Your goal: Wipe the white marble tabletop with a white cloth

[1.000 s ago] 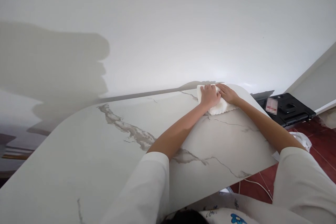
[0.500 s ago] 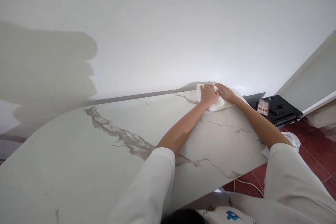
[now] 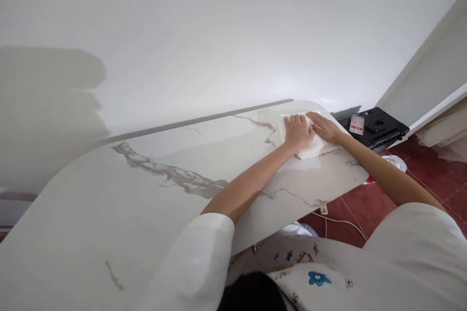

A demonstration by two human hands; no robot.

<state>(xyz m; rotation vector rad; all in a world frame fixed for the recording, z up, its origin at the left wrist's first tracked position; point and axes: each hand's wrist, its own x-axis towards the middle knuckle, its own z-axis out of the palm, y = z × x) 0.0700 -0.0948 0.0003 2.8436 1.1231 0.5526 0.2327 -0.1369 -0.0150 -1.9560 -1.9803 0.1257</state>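
Observation:
A white cloth (image 3: pixel 316 149) with a scalloped edge lies bunched on the far right part of the marble-patterned tabletop (image 3: pixel 153 233). My left hand (image 3: pixel 297 131) presses down on it, fingers curled over the material. Beside it, my right hand (image 3: pixel 324 126) rests on the cloth's right side with its fingers stretched out and lying flat. Its fingertips and thumb come close to my left hand. Part of the cloth is hidden under both hands.
A white wall (image 3: pixel 219 34) runs along the tabletop's far edge. Past the right end stands a black case (image 3: pixel 381 126) with a pinkish packet (image 3: pixel 356 125) on top. A white cable (image 3: pixel 343 222) lies on the red tiled floor (image 3: pixel 434 175).
Both hands and the cloth have moved back from the tabletop's far edge, towards me. The view has shifted, with more of the flowered fabric showing below.

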